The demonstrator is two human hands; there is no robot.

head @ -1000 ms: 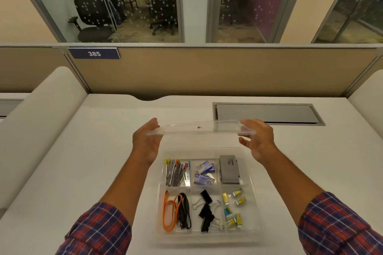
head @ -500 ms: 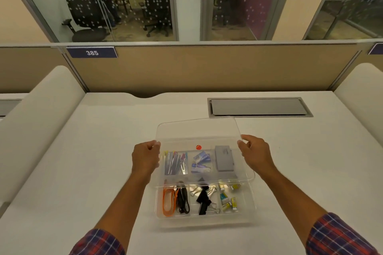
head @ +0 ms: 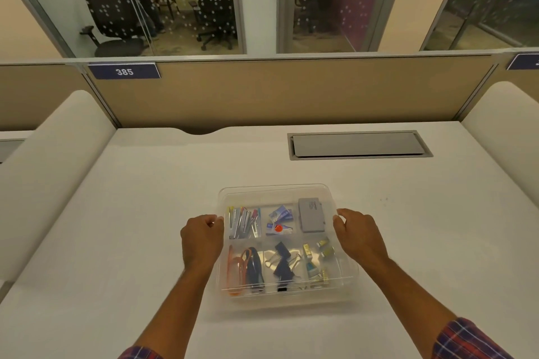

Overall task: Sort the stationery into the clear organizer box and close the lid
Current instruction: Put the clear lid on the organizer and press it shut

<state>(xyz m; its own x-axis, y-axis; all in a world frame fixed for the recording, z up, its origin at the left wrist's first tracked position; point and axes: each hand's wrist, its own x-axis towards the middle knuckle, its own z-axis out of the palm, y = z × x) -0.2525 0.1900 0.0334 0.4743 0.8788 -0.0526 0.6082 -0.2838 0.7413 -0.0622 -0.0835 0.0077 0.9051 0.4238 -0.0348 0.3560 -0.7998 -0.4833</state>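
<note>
While the white table (head: pixel 122 242) fills the lower two-thirds of the frame, the clear organizer box (head: pixel 287 302) sits at lower centre, with every piece of stationery seemingly already in its compartments. Over it lies the transparent lid (head: pixel 277 194), whose far edge shows above the box's back wall and whose near edge appears as a faint line just short of the front rim, so by my reading it is not yet square on the box. The left hand (head: pixel 201 237) is curled round the lid's left edge at centre-left of the box, and the right hand (head: pixel 357 234) is curled round the right edge opposite; both grip the lid, fingers closed on it.

To seat it well, I would draw the lid toward the bottom of the frame until all four edges match the rim, keep it level so neither side catches first, then press down evenly along the sides and corners. Whether there are latches cannot be told from here.

Beneath the lid, the grey case (head: pixel 311 215) lies in the upper-right compartment, the orange and black bands (head: pixel 246 269) in the lower-left, black binder clips (head: pixel 282 262) in the lower-middle. A small red dot (head: pixel 278 228) marks the lid's centre. Nothing seems to stand proud enough to block closing.
</note>
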